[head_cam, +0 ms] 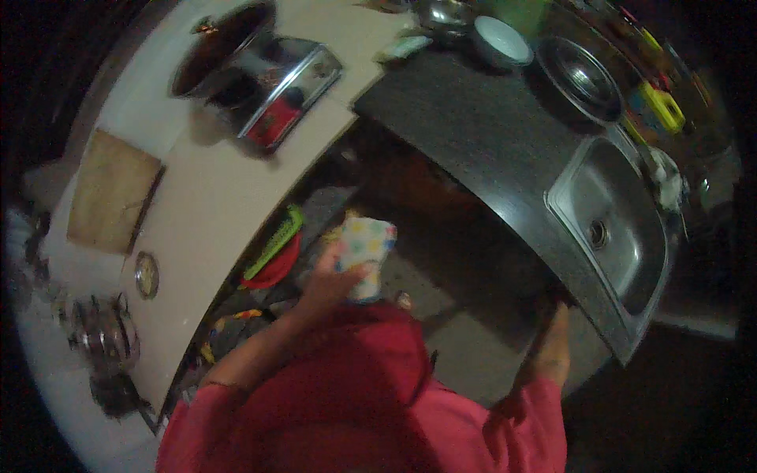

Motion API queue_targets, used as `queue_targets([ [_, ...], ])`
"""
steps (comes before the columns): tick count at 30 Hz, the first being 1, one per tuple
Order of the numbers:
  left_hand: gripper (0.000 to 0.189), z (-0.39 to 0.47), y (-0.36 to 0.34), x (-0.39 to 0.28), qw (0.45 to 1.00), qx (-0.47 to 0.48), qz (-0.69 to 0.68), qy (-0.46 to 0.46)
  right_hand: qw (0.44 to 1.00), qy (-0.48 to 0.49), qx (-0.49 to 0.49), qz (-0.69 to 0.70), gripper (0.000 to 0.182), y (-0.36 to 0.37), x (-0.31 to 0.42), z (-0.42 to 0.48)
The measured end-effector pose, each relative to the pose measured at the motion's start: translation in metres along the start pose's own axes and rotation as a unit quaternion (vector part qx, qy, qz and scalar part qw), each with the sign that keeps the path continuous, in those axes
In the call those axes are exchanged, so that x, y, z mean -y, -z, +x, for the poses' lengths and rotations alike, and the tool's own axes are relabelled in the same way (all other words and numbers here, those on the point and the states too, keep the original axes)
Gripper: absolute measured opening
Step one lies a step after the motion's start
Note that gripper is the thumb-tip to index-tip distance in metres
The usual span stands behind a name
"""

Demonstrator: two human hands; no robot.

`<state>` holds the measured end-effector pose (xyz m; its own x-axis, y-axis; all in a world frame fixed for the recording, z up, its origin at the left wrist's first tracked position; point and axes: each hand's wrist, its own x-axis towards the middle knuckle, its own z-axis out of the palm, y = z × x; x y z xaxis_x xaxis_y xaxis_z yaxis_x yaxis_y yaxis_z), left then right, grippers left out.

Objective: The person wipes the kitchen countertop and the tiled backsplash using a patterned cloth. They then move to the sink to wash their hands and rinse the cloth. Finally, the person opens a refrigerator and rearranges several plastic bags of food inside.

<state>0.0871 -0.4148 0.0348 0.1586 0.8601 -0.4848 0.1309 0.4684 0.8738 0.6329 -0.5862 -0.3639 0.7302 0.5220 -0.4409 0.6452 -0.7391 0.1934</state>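
A folded white cloth with coloured dots [368, 236] is gripped in my left hand [338, 277], in front of my red clothing. The hand is between the two counters, and the cloth's exact kind is blurred. My right hand [557, 298] reaches down at the front edge of the dark countertop [467, 142], beside the stainless steel sink [609, 201]. Shadow and the counter edge hide its fingers, so whether it holds anything is unclear. The sink basin shows its drain and no dishes.
On the pale counter [236, 195] are a gas stove [290, 97], a wooden board [112, 192] and a rack of steel ware [103, 331]. A white bowl [502, 41] and a metal pan [579, 80] stand behind the dark counter. Below lies a green dustpan-like item [275, 245].
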Motion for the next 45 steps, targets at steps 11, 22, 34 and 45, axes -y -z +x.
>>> queue_targets([
  [11,0.048,-0.012,0.046,-0.007,0.989,-0.015,-0.138,-0.048,0.999,0.001,0.026,-0.025,0.037,-0.002,0.025,-0.057],
  [22,0.064,0.000,0.185,0.010,0.967,-0.099,-0.228,-0.059,0.720,0.337,0.181,0.579,0.016,0.038,0.264,-0.209],
  [34,0.052,-0.001,0.379,0.016,0.917,-0.238,-0.301,-0.110,0.578,0.564,0.307,0.503,0.013,0.344,0.642,-0.552],
  [45,0.046,-0.008,0.432,0.018,0.880,-0.276,-0.362,-0.137,0.515,0.591,0.411,0.465,0.027,0.358,0.692,-0.598],
])
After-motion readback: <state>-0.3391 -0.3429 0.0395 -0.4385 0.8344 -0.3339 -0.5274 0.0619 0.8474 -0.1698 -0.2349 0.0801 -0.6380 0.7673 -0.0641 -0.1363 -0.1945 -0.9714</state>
